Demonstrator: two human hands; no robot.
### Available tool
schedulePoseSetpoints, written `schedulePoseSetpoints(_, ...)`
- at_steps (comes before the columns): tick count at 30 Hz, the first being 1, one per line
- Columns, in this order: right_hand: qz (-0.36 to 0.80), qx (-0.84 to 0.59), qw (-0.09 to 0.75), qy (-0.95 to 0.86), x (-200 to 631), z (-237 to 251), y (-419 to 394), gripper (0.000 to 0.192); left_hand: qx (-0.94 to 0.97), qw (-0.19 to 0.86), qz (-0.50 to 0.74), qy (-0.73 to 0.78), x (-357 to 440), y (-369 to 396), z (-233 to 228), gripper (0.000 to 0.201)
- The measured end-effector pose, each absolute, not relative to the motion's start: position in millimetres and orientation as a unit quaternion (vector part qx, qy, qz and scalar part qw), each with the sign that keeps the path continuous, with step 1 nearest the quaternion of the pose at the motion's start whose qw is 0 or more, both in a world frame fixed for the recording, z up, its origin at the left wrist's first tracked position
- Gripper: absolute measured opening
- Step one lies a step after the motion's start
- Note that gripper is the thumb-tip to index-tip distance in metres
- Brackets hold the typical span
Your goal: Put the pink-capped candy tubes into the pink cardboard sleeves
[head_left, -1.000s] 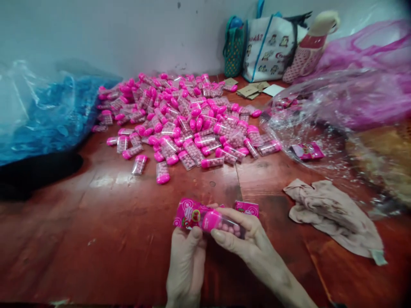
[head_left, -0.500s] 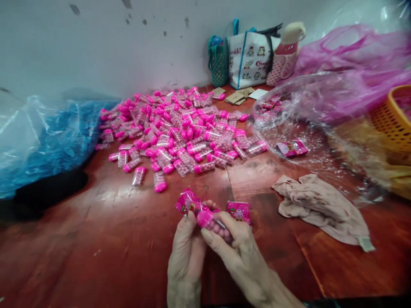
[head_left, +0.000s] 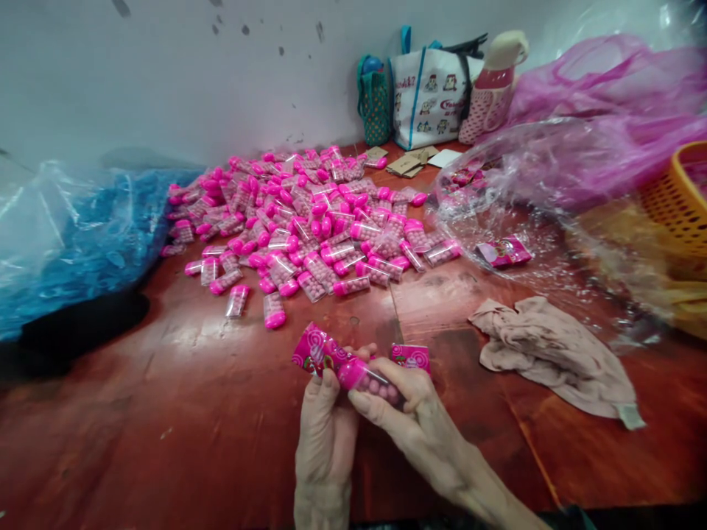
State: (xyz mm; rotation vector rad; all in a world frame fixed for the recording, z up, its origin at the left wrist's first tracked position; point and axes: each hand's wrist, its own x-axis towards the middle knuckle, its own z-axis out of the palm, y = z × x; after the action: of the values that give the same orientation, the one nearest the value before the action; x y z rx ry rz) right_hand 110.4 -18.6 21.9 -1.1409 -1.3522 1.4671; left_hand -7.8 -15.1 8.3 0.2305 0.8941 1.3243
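Observation:
My left hand (head_left: 327,434) pinches a pink printed wrapper (head_left: 316,353) near the front middle of the red wooden table (head_left: 166,412). My right hand (head_left: 409,416) grips a clear candy tube (head_left: 369,380) with a pink cap and pink balls inside, its capped end against the wrapper's mouth. A second pink wrapper (head_left: 412,358) lies just behind my right hand. A large pile of the same pink-capped tubes (head_left: 309,213) is spread over the middle of the table.
A blue plastic bag (head_left: 71,235) bulges at the left. Clear and pink plastic bags (head_left: 557,169) with a loose wrapper (head_left: 504,252) lie right, beside an orange basket (head_left: 677,195). A beige cloth (head_left: 552,353) lies at the right front. Tote bags (head_left: 431,88) stand against the wall.
The view shifted down and left, bringing the orange basket into sight. My right hand has pushed the tube's capped end closer into the wrapper held by my left hand.

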Motion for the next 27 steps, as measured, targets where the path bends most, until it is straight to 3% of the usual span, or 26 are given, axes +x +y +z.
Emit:
schedulePoseSetpoints(5, 0.62, -0.438, 0.446, -0.474, 105, 15, -19, 0.016, 0.095, 0.7, 0.571, 0.418, -6, -14, 12, 0.04)
schedulePoseSetpoints(12, 0.633, -0.425, 0.45, -0.466, 99, 17, -20, 0.015, 0.168, 0.646, 0.59, 0.455, -6, -9, 15, 0.029)
schedulePoseSetpoints(19, 0.734, -0.332, 0.466, -0.366, 96, 18, -19, 0.017, 0.197, 0.64, 0.574, 0.471, -13, -12, 19, 0.031)
schedulePoseSetpoints(27, 0.592, -0.462, 0.465, -0.469, 90, 15, -28, 0.015, 0.134, 0.619, 0.612, 0.473, -6, -23, 16, 0.021)
